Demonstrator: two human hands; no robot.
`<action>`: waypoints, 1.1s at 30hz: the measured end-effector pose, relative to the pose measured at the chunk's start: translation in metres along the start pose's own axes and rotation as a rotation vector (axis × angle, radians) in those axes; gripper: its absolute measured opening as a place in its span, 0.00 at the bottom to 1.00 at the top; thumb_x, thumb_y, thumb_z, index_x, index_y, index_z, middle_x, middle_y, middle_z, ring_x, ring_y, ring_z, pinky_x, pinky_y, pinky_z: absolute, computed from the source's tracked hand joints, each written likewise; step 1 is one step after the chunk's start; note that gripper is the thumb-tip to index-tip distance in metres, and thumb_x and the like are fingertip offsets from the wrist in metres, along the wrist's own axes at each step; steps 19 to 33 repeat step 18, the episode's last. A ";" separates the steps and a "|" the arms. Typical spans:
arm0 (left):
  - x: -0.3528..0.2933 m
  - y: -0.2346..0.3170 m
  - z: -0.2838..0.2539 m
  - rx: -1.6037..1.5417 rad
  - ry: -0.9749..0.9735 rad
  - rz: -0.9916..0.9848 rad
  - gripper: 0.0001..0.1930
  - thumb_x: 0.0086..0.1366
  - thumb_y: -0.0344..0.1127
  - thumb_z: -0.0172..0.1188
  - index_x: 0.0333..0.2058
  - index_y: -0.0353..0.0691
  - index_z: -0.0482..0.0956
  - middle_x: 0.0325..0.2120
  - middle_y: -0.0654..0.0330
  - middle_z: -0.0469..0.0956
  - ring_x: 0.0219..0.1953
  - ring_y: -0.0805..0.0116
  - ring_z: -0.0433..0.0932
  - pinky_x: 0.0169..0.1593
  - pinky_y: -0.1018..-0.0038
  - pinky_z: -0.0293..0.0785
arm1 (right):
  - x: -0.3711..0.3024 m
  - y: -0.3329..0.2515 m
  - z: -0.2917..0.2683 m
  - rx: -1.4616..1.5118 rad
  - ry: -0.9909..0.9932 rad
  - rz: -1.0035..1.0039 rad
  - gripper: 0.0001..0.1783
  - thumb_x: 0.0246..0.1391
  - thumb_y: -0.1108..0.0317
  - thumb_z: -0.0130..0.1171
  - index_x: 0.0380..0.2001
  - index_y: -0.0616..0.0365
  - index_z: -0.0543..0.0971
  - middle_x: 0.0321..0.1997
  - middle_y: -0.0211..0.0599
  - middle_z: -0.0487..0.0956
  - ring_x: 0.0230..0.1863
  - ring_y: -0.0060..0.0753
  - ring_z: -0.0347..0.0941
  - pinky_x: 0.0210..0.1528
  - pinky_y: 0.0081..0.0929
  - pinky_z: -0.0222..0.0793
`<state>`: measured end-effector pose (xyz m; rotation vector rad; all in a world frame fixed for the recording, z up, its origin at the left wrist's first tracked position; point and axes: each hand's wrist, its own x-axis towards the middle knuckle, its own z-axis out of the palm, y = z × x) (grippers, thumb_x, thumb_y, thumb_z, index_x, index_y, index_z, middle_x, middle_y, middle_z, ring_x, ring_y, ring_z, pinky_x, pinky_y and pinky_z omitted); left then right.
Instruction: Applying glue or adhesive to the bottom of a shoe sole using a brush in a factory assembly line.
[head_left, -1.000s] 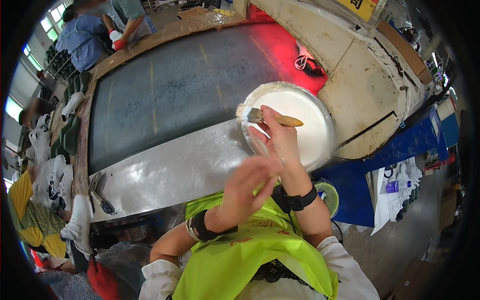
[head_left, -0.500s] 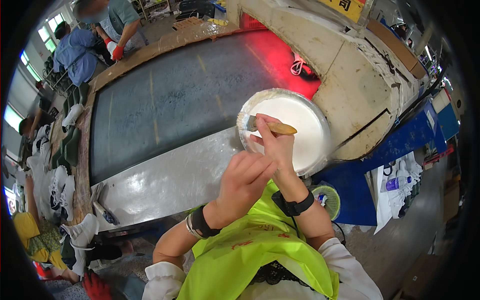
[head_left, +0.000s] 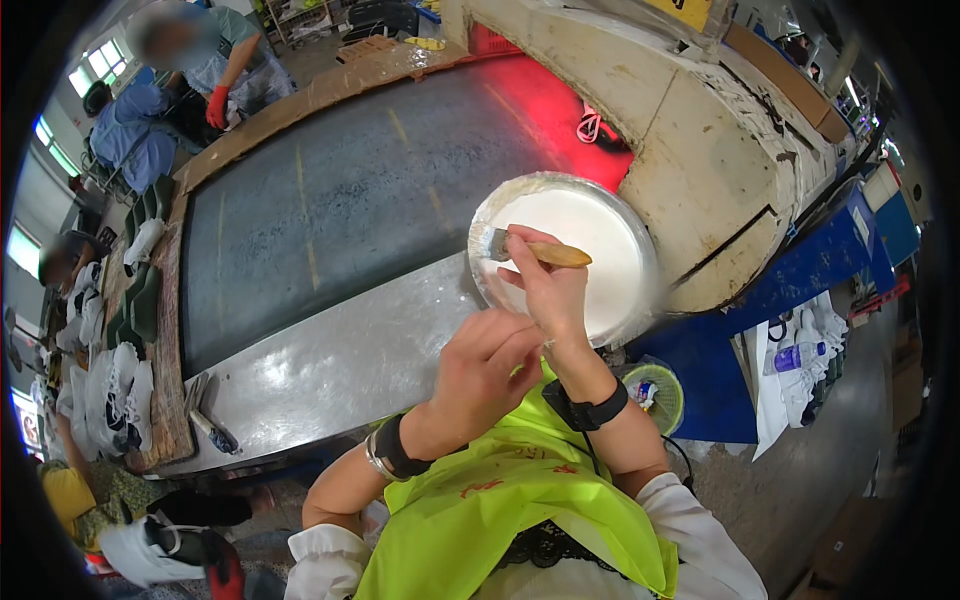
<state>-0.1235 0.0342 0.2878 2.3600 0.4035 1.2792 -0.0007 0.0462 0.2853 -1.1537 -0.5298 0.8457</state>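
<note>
My right hand (head_left: 556,300) is closed around the wooden handle of a flat paintbrush (head_left: 562,255). Its bristles point left, at the inner left side of a round basin (head_left: 548,181) that holds white liquid (head_left: 605,285). Close beside my right wrist, my left hand (head_left: 485,362) is closed with its fingers curled; whatever may be in them is hidden.
Beyond the basin runs a dark conveyor belt (head_left: 330,220), edged by a metal plate (head_left: 330,365). Another brush (head_left: 213,428) lies on its left end. White shoes (head_left: 128,390) line a wooden board. A cream machine housing (head_left: 700,180) with red light stands right, above a green bin (head_left: 660,400).
My left hand has shifted slightly, its fingers a little lower. The right hand with the paintbrush stays nearly in place. At lower left, another person's red-gloved hand and a white shoe have moved.
</note>
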 end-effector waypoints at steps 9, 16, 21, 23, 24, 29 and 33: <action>-0.012 0.007 -0.020 0.012 -0.078 0.064 0.14 0.42 0.18 0.63 0.30 0.37 0.74 0.30 0.57 0.73 0.31 0.57 0.73 0.35 0.66 0.69 | -0.003 -0.014 0.001 0.127 0.024 0.078 0.12 0.56 0.69 0.58 0.42 0.63 0.77 0.37 0.32 0.75 0.31 0.19 0.71 0.31 0.16 0.72; -0.009 0.012 -0.050 -0.320 -0.212 -0.289 0.16 0.52 0.20 0.59 0.40 0.36 0.70 0.49 0.53 0.74 0.39 0.61 0.76 0.51 0.66 0.70 | -0.005 -0.009 0.006 0.052 -0.017 0.020 0.12 0.57 0.69 0.58 0.43 0.62 0.77 0.38 0.32 0.76 0.33 0.18 0.71 0.34 0.15 0.72; -0.004 0.008 -0.039 -0.652 -0.199 -0.330 0.13 0.60 0.27 0.57 0.43 0.40 0.68 0.52 0.54 0.72 0.60 0.58 0.66 0.61 0.68 0.60 | -0.005 -0.008 0.008 0.048 -0.047 0.009 0.13 0.57 0.69 0.57 0.44 0.61 0.77 0.38 0.32 0.76 0.36 0.19 0.72 0.34 0.15 0.73; -0.004 0.008 -0.039 -0.652 -0.199 -0.330 0.13 0.60 0.27 0.57 0.43 0.40 0.68 0.52 0.54 0.72 0.60 0.58 0.66 0.61 0.68 0.60 | -0.005 -0.008 0.008 0.048 -0.047 0.009 0.13 0.57 0.69 0.57 0.44 0.61 0.77 0.38 0.32 0.76 0.36 0.19 0.72 0.34 0.15 0.73; -0.004 0.008 -0.039 -0.652 -0.199 -0.330 0.13 0.60 0.27 0.57 0.43 0.40 0.68 0.52 0.54 0.72 0.60 0.58 0.66 0.61 0.68 0.60 | -0.005 -0.008 0.008 0.048 -0.047 0.009 0.13 0.57 0.69 0.57 0.44 0.61 0.77 0.38 0.32 0.76 0.36 0.19 0.72 0.34 0.15 0.73; -0.004 0.008 -0.039 -0.652 -0.199 -0.330 0.13 0.60 0.27 0.57 0.43 0.40 0.68 0.52 0.54 0.72 0.60 0.58 0.66 0.61 0.68 0.60 | -0.005 -0.008 0.008 0.048 -0.047 0.009 0.13 0.57 0.69 0.57 0.44 0.61 0.77 0.38 0.32 0.76 0.36 0.19 0.72 0.34 0.15 0.73; -0.004 0.008 -0.039 -0.652 -0.199 -0.330 0.13 0.60 0.27 0.57 0.43 0.40 0.68 0.52 0.54 0.72 0.60 0.58 0.66 0.61 0.68 0.60 | -0.005 -0.008 0.008 0.048 -0.047 0.009 0.13 0.57 0.69 0.57 0.44 0.61 0.77 0.38 0.32 0.76 0.36 0.19 0.72 0.34 0.15 0.73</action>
